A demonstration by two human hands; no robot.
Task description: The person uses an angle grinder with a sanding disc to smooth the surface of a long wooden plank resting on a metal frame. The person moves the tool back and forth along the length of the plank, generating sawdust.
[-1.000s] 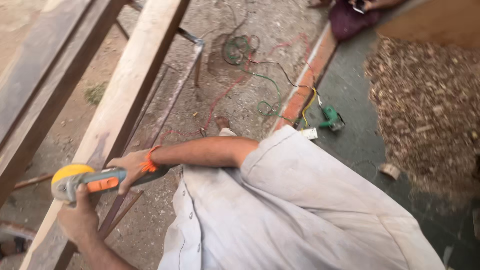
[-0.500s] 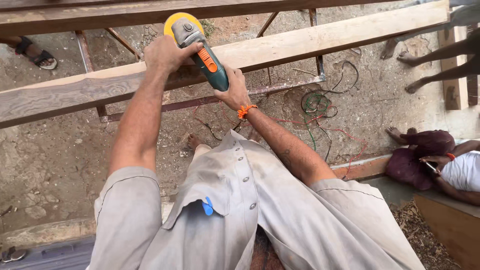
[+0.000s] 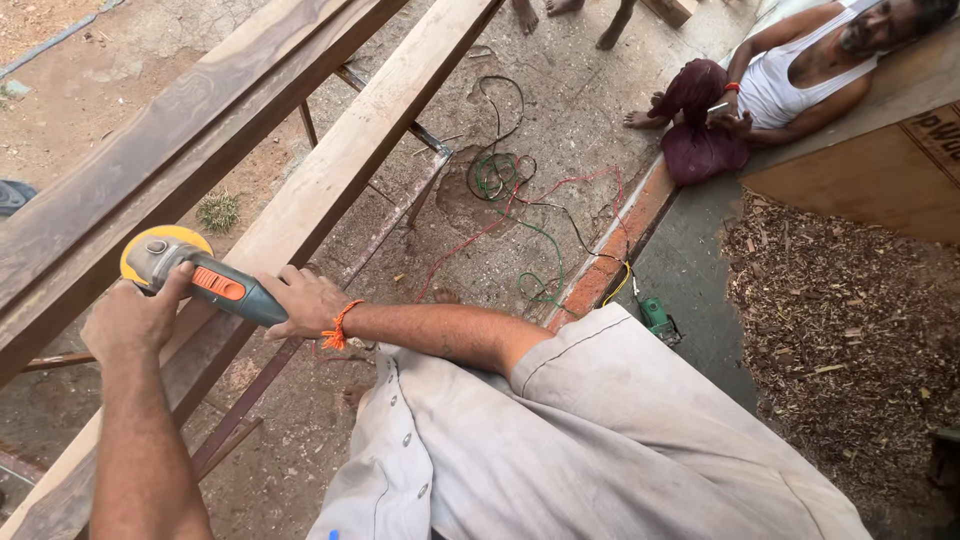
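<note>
My left hand (image 3: 135,318) wraps the head of the angle grinder (image 3: 195,275); my right hand (image 3: 305,300) clasps its rear handle; its long axis runs left to right, disc on the pale plank (image 3: 340,165) slanting far-right, left hand nearer the disc.
</note>
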